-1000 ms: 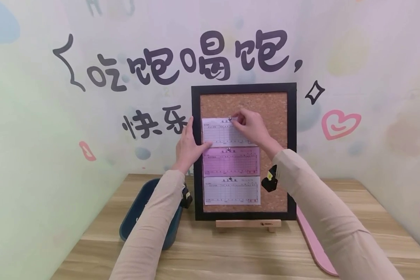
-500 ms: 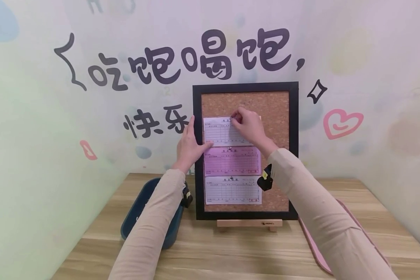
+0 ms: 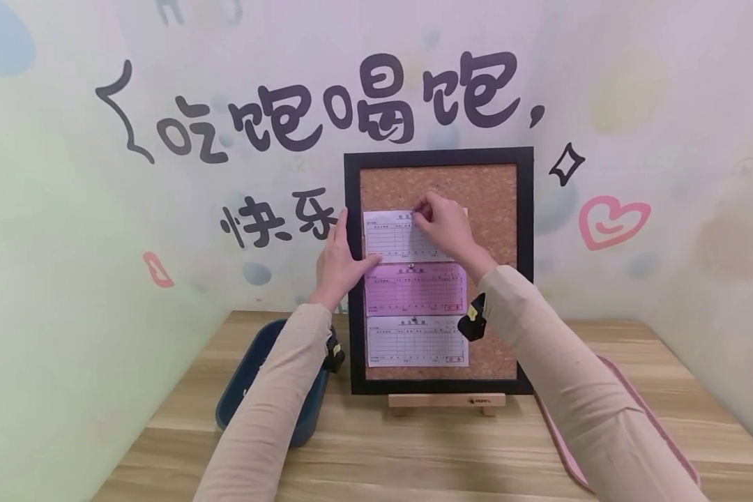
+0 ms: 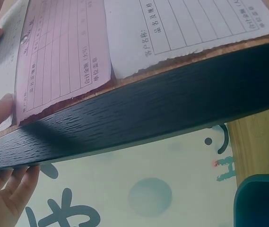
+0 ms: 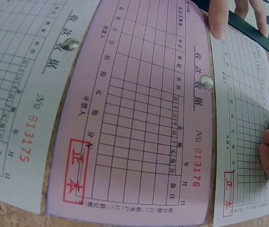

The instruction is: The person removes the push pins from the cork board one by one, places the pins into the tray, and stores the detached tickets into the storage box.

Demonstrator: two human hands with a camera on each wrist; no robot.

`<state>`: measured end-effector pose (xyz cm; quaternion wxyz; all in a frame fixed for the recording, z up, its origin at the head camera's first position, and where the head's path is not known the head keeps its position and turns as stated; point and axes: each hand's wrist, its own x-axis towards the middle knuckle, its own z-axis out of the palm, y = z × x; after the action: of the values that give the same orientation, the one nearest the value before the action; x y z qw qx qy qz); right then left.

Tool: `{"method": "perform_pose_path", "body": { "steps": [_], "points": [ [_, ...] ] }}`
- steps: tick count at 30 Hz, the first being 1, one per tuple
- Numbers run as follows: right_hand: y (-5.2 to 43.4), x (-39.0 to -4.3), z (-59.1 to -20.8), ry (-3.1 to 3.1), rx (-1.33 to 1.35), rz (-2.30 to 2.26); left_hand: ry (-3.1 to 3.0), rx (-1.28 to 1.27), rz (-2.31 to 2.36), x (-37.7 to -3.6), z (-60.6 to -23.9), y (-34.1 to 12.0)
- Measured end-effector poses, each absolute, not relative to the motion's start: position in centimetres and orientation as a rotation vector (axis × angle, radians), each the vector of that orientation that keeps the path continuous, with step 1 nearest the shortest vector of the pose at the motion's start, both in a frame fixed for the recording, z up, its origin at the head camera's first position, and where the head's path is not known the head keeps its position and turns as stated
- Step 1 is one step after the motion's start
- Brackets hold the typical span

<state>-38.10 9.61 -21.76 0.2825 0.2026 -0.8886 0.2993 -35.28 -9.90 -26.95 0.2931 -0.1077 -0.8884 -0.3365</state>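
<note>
The cork board [image 3: 500, 188] stood frame-centre on a stand [image 3: 445, 401]; three receipts [image 3: 415, 341] were stacked down its left; a bin [image 3: 245, 390], seemingly, sat lower left.

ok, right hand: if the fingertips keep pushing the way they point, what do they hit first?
The right hand points into the cork board at the top white receipt. First contact looks like the pushpin it seems to pinch there, then the receipt and cork behind. Depth is unclear from the head view.
</note>
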Motion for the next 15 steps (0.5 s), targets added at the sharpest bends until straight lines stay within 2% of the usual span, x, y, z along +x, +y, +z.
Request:
{"method": "perform_pose_path", "body": {
  "steps": [15],
  "points": [
    [9.5,-37.91,-22.34,-2.311,0.564,0.783,-2.363,-0.281,-0.872,-35.03,-26.98,-9.81]
  ]
}}
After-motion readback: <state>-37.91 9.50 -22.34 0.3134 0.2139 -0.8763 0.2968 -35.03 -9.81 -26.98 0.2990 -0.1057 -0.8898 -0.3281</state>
